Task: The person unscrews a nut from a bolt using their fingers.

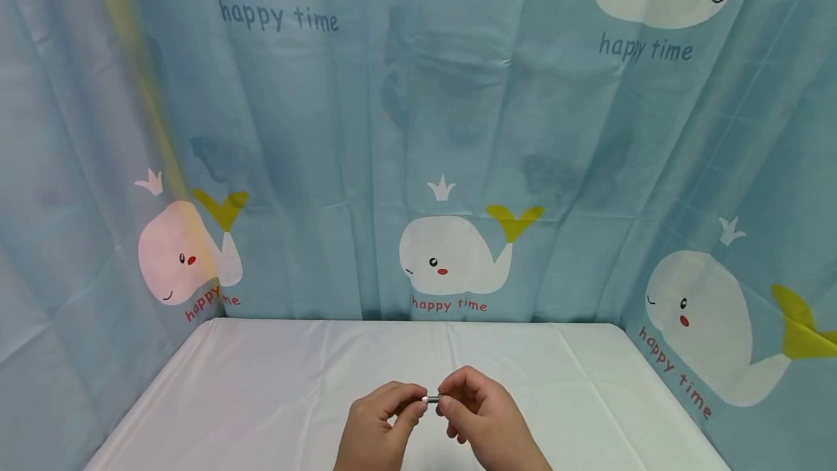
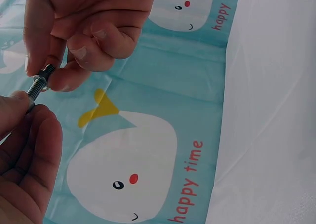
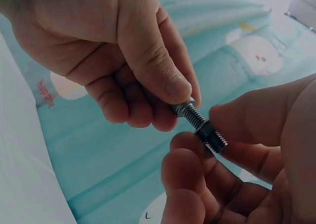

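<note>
Curtain [image 1: 458, 115], light blue, hung along the back and both sides; folds and creases throughout.

Surface [image 1: 255, 376], covered in white cloth, its far edge meeting the curtain.

Whale prints [image 1: 445, 256], white, several on the curtain; those shown whole have yellow tails. Lettering [image 1: 449, 304] reading "happy time", red beneath the lower whales, dark blue beneath the upper.

Right hand [image 1: 489, 416], bare, entering from the bottom edge of the head view and angled inward. Thumb and forefinger pinch the nut from opposite sides; remaining fingers bent, set a little apart from one another.

Left hand [image 1: 381, 416], bare, entering from the same edge and facing the right. Thumb and forefinger pinch the head end of the bolt; remaining fingers curled in beneath, close together.

Bolt [image 3: 195, 116], silver metal, threaded; located between the two hands, in front of the person and above the surface. Roughly level in the head view, head end toward the left hand, threaded tip toward the right.

Nut [image 3: 207, 132], dark, around the bolt near its tip; a short length of thread projects beyond it. A stretch of thread shows between nut and bolt head.
</note>
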`<state>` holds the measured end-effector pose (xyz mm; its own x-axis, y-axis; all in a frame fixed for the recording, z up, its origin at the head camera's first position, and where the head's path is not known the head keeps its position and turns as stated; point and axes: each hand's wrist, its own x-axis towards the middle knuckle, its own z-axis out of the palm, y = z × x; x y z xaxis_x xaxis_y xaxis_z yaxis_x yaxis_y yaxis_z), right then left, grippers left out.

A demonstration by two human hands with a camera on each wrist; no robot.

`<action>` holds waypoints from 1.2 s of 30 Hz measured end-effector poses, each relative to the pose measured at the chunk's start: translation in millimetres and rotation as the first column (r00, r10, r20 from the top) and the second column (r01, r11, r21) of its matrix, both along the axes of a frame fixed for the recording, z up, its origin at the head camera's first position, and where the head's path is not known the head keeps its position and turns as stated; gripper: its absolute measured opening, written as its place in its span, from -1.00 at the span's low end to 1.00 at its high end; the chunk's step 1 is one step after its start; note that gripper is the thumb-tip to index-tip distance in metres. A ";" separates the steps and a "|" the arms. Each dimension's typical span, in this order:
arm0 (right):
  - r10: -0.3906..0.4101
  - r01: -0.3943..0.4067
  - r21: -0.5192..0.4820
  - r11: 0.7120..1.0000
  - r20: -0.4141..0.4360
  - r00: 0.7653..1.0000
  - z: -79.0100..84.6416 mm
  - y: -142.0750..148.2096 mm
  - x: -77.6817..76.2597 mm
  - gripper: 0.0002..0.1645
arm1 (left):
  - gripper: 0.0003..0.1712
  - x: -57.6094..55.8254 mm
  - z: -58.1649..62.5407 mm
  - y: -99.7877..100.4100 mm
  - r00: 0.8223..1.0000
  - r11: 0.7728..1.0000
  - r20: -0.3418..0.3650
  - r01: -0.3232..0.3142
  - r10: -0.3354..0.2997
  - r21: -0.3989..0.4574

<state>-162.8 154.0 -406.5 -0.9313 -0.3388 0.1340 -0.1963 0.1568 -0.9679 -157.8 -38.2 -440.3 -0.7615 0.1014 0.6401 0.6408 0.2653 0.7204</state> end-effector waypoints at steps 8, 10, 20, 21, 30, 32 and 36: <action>-0.016 0.016 -0.011 1.000 -0.005 1.000 0.3 -1.1 0.4 -0.78 | -0.94 0.5 0.1 0.2 1.000 1.000 -0.014 0.003 -0.002 0.010; -0.014 0.014 -0.014 1.000 -0.008 1.000 0.4 -1.0 0.4 -0.78 | -0.93 0.4 0.0 0.2 1.000 1.000 -0.013 0.000 0.000 0.013; -0.038 0.038 0.004 0.999 -0.020 0.999 0.7 -5.0 2.0 -0.82 | -0.83 0.5 -0.7 2.3 1.000 0.998 0.021 0.007 -0.008 0.056; -0.039 0.039 0.006 0.999 -0.022 0.999 0.9 -5.1 2.3 -0.83 | -0.81 0.4 -1.1 2.4 1.000 0.998 0.022 0.008 -0.009 0.059; 0.000 0.000 -0.022 1.000 -0.026 1.000 0.2 -2.0 0.9 -0.84 | -0.81 -0.1 -3.0 2.3 0.999 0.997 0.039 0.006 -0.009 0.076; 0.012 -0.013 -0.027 1.000 -0.017 1.000 -0.6 -1.7 0.3 -0.80 | -0.80 0.1 -2.6 2.6 0.998 0.996 0.055 0.008 -0.013 0.088; 0.021 -0.021 0.001 1.000 -0.031 0.999 -1.6 -2.0 -0.8 -0.78 | -0.82 -0.2 -0.9 3.2 0.998 0.995 0.059 0.008 -0.013 0.097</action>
